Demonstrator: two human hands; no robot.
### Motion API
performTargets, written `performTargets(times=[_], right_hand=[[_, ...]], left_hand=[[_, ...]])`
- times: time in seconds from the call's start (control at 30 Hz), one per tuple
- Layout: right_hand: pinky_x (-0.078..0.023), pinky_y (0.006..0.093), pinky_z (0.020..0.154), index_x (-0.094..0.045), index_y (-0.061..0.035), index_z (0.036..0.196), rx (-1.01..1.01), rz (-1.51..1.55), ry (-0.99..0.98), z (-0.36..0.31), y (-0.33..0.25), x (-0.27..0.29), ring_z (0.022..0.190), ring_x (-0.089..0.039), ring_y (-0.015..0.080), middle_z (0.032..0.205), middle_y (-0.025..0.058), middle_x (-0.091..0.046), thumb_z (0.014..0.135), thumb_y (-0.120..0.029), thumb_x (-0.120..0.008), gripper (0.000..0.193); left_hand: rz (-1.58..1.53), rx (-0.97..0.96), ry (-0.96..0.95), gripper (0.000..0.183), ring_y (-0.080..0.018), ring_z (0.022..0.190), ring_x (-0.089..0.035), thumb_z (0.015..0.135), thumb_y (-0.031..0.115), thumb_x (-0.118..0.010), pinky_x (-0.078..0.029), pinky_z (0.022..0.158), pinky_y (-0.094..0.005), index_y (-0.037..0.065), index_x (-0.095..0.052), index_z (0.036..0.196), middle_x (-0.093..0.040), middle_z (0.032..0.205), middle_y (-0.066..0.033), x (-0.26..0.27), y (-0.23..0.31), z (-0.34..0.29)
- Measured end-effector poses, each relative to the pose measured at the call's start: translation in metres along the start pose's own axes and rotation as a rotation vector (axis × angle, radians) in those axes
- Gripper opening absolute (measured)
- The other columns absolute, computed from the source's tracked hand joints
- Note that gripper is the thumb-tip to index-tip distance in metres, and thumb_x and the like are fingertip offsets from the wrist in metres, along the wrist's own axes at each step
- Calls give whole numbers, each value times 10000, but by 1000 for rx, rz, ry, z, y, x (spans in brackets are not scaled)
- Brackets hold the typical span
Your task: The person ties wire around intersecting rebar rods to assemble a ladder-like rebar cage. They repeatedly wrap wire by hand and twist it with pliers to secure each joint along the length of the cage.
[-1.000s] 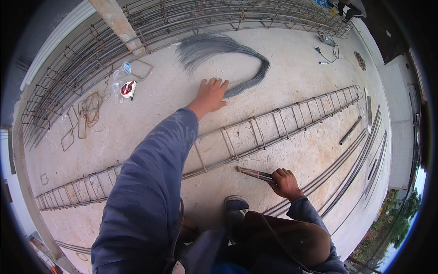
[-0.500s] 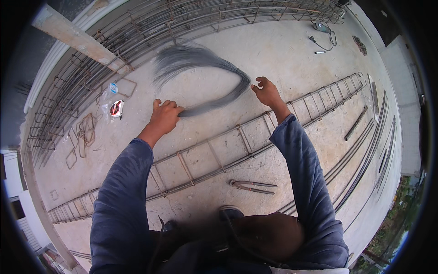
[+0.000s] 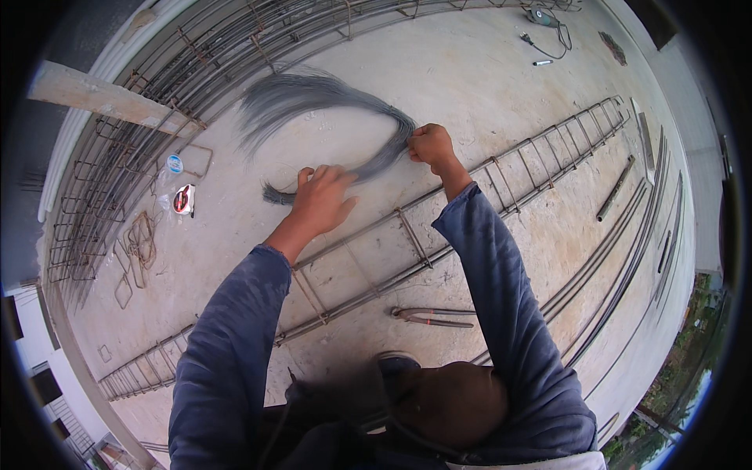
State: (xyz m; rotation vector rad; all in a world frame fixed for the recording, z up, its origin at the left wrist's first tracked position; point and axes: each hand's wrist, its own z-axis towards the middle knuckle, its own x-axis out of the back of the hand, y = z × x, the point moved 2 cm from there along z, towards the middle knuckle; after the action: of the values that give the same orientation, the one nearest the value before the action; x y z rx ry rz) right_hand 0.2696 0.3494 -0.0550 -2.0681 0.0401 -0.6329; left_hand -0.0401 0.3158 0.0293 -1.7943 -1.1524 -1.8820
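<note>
A bundle of thin grey tie wire point(image 3: 381, 154) lies on the concrete floor, bent back on itself. Its loose upper ends fan out to the far left, while the lower end sits bunched together. My right hand point(image 3: 432, 148) is closed at the bend, fingers curled against the wires; the fingertips are partly hidden. Over the lower leg of the bundle is my left hand point(image 3: 321, 200), its fingers apart and slightly blurred, covering part of the wire. Whether it touches the wire I cannot tell.
A ladder-shaped rebar cage point(image 3: 403, 227) crosses the floor nearer me, with pincers point(image 3: 432, 316) beside it. Larger rebar cages point(image 3: 301, 35) line the far side. A tape measure point(image 3: 184, 200) lies left, an angle grinder point(image 3: 542, 17) far right, and loose bars point(image 3: 599, 270) at right.
My left hand has moved right along the lower leg, uncovering its bunched end. My right hand has reached the bend, and its fingers have closed there. The view has shifted slightly.
</note>
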Motion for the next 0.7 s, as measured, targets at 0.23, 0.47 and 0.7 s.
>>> performTargets(times=[0.23, 0.47, 0.7], right_hand=[[-654, 332, 664, -672, 65, 1109, -63, 320, 11, -32, -22, -4, 750, -766, 222, 922, 154, -762, 884, -10, -727, 243], [-674, 356, 745, -676, 100, 1151, -167, 590, -110, -33, -13, 16, 871, -761, 266, 1009, 181, -746, 978, -24, -678, 213], [-689, 389, 779, -706, 123, 1078, -198, 574, -159, -33, -16, 17, 893, -768, 295, 1023, 210, -742, 988, -31, -681, 181]], left_hand=[[-71, 106, 51, 452, -284, 1319, -588, 972, 323, -739, -355, 1133, -550, 182, -687, 1399, -669, 1353, -97, -17, 25, 45], [-81, 96, 144, 386, -271, 1280, -608, 980, 316, -739, -369, 1118, -525, 178, -735, 1341, -691, 1334, -64, -24, 32, 46], [-79, 103, 180, 275, -251, 1235, -640, 986, 312, -745, -382, 1106, -497, 161, -814, 1205, -742, 1271, -29, -26, 33, 44]])
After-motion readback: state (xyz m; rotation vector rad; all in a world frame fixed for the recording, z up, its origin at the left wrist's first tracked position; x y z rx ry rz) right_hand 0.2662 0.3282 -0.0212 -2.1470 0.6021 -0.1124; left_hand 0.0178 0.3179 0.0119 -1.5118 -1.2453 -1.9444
